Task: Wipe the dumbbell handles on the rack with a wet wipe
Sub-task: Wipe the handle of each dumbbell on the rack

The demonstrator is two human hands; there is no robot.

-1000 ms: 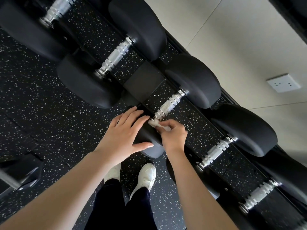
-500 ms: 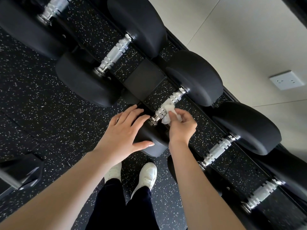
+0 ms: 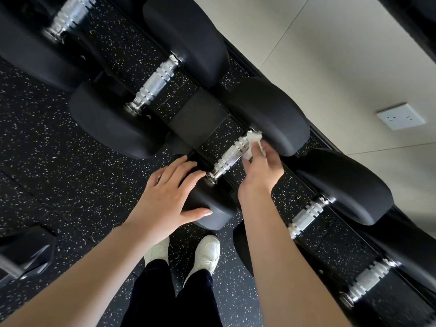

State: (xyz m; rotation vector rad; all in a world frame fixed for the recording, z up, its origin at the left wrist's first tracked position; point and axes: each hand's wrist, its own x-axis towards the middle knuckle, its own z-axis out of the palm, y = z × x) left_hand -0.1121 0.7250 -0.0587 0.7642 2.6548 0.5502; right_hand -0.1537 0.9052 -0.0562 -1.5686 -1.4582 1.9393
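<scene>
Your R hand [image 3: 260,168] is pinching the white wet wipe [image 3: 253,142] w/ curled fingers and pressing it onto the far end of the chrome handle [image 3: 232,155], right where the handle is meeting the far black head [image 3: 271,114] of the dumbbell. That dumbbell is sitting on the rack [image 3: 198,121], third in the row from top L, lying diagonally. Your L hand [image 3: 168,197] is resting flat on the near head [image 3: 212,208] of the same dumbbell, fingers straight and spread, thumb lying along the head's near edge, holding nothing. Adjacent handles are showing bare: one to the upper L [image 3: 155,84], one to the lower R [image 3: 309,215], another further R [image 3: 370,282]; whether they are wet or dry, cannot tell. You are standing on black speckled flooring [image 3: 59,173], white shoes [image 3: 205,252] pointing at the rack base. A wall socket [image 3: 400,119] is sitting on the pale wall behind the rack, well apart from both hands.
</scene>
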